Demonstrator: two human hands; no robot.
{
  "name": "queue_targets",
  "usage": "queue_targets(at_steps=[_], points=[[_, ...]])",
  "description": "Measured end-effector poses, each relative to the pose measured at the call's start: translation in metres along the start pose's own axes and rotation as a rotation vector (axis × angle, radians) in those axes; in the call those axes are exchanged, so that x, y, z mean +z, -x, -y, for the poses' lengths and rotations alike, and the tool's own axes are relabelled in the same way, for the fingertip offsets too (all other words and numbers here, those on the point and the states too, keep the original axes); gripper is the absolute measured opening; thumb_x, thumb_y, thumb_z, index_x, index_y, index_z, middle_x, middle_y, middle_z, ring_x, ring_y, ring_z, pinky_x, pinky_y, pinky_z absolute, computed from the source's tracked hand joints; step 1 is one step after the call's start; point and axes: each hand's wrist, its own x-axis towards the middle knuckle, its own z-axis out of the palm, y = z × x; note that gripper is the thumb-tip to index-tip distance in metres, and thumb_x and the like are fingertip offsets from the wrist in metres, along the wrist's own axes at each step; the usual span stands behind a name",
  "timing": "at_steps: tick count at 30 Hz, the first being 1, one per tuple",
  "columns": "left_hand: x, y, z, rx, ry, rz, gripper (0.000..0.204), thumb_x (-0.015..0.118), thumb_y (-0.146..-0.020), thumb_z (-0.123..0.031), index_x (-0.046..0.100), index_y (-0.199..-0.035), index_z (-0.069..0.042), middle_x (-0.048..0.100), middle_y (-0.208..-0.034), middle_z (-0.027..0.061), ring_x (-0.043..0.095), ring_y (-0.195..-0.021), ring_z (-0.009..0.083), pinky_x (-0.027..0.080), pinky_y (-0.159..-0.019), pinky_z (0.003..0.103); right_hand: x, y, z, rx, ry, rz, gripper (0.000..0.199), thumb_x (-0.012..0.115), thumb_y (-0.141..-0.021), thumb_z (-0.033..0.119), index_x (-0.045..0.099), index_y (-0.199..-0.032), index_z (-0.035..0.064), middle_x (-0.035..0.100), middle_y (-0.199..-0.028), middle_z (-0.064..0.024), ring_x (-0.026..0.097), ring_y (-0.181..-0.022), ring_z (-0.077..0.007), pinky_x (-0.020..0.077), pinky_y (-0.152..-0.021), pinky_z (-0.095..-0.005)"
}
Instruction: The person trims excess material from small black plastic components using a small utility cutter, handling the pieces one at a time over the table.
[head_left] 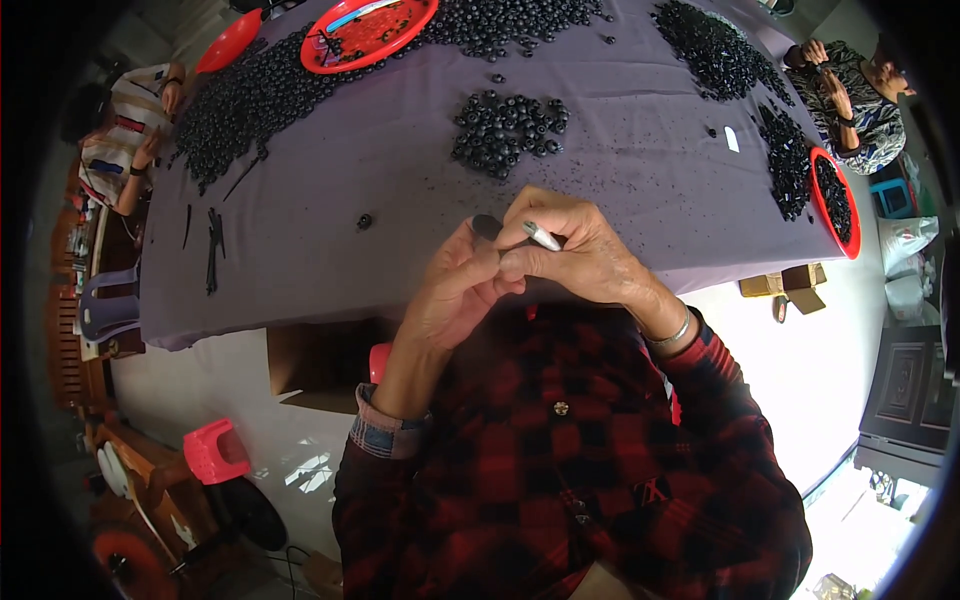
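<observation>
My left hand (452, 290) and my right hand (570, 250) meet over the near edge of a table covered in a purple cloth (400, 190). The left fingers pinch a small black ring-shaped part (486, 226). My right hand grips a thin silver tool (541, 236) between thumb and fingers, right beside that part. A heap of the same black parts (508, 130) lies on the cloth just beyond my hands. One loose black part (364, 221) sits to the left of them.
Large piles of black parts (250, 100) spread across the far cloth. A red tray (368, 32) stands at the back, another red tray (836, 200) at the right edge. Black strips (213, 250) lie left. Seated people work at the left (130, 130) and right (850, 90).
</observation>
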Motion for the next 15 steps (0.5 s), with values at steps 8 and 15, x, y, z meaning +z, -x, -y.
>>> queue_targets(at_steps=[8,15], points=[[-0.002,0.000,0.000,0.116,0.187,-0.045,0.016,0.059,-0.093,-0.013,0.049,-0.106,-0.010,0.060,-0.100,0.0040,0.059,-0.094,0.0135,0.052,-0.082,0.030,0.003,0.001,0.018,-0.114,0.493,-0.094,0.014,0.068,-0.087,0.013,0.063,-0.094,0.0016,0.057,-0.083,-0.0064,0.059,-0.073,-0.0158,0.0471,-0.067,-0.0304],[0.002,0.002,-0.002,0.131,0.201,-0.082,0.014,0.057,-0.094,-0.013,0.049,-0.106,-0.011,0.060,-0.099,0.0032,0.058,-0.094,0.0139,0.049,-0.088,0.032,0.007,0.000,0.011,-0.222,0.789,-0.058,0.016,0.069,-0.086,0.020,0.064,-0.089,0.0047,0.062,-0.080,-0.0084,0.061,-0.068,-0.0277,0.0495,-0.060,-0.0345]])
